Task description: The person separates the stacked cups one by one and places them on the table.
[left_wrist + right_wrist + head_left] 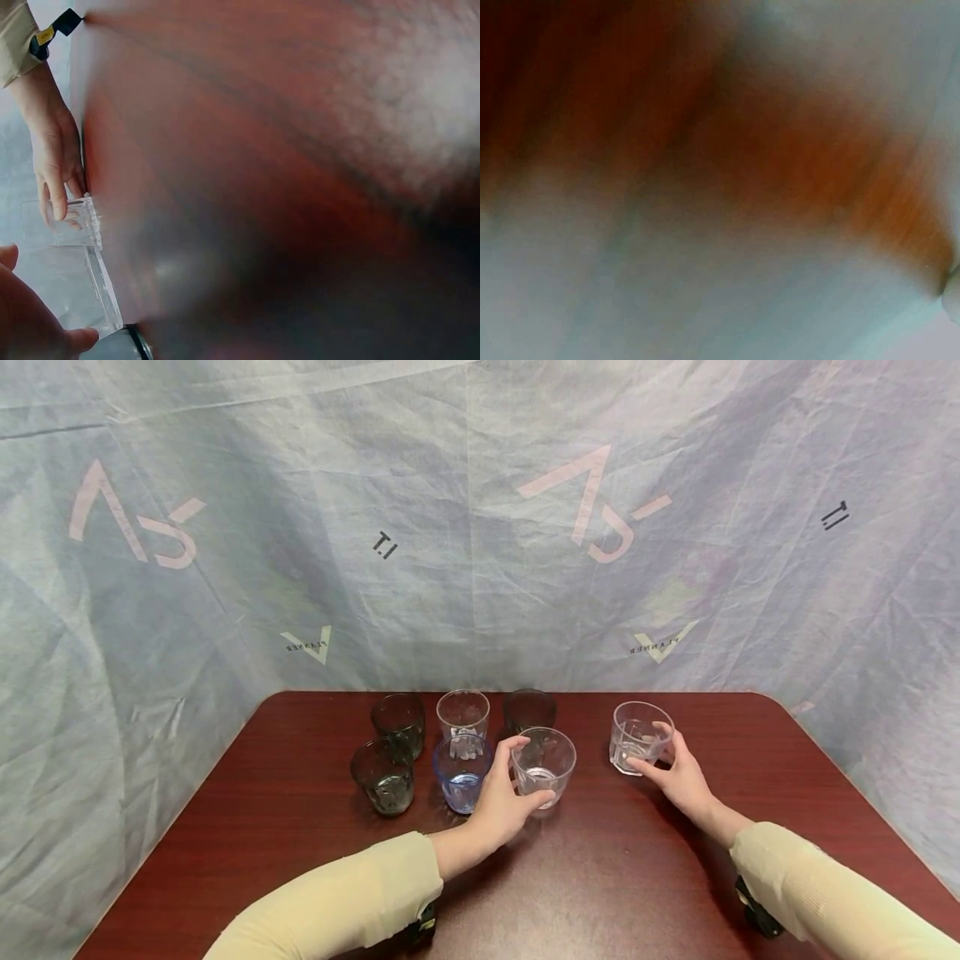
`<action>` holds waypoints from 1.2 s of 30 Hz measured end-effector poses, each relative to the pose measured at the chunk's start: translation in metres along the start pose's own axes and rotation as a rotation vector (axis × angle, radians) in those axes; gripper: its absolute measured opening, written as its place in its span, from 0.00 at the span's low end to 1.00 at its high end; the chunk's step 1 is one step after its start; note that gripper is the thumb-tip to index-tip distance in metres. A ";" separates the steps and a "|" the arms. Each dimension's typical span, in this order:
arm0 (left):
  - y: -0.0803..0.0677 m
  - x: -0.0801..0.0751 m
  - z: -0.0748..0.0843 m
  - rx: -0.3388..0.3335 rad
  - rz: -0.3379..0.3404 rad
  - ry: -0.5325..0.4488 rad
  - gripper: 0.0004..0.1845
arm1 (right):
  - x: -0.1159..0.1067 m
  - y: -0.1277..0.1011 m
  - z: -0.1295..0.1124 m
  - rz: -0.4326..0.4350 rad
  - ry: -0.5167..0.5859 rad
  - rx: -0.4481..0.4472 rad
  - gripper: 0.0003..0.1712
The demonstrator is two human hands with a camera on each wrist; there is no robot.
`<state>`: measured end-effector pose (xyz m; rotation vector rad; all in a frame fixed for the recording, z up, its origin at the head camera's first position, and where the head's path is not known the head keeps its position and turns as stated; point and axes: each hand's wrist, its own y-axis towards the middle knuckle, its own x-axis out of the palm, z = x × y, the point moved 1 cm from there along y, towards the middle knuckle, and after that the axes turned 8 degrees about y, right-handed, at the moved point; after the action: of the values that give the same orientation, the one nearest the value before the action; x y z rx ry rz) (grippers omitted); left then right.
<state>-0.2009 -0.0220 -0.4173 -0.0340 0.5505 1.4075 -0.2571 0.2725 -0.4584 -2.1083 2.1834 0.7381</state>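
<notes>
In the head view, my left hand (495,802) holds a clear drinking glass (551,760), thumb at its near side and fingers at its left. Over to the right, my right hand (684,777) grips another clear glass (633,727) by its right side. Both glasses stand upright. The left wrist view shows my right hand (51,146) on its glass (82,225), with part of my left hand (30,322) at the lower left. A blue glass (461,777) stands just left of my left hand. The right wrist view is mostly blurred.
Behind the blue glass is a clear glass (462,706). Dark glasses stand at the front left (382,777), back left (397,718) and behind the left-hand glass (528,706). All stand on a red-brown table (600,877), with grey printed cloth (465,568) beyond its edge.
</notes>
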 end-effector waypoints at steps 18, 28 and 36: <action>-0.002 0.004 -0.012 -0.010 0.011 0.121 0.40 | -0.002 -0.001 -0.004 -0.018 0.051 0.026 0.42; -0.004 0.004 -0.012 -0.017 0.007 0.121 0.39 | -0.005 0.003 -0.006 -0.040 0.107 0.060 0.42; -0.004 0.003 -0.011 -0.005 0.003 0.118 0.39 | -0.004 0.002 -0.010 -0.022 0.077 0.085 0.42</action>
<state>-0.2004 -0.0239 -0.4295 -0.1213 0.6446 1.4161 -0.2559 0.2732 -0.4476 -2.1492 2.1833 0.5613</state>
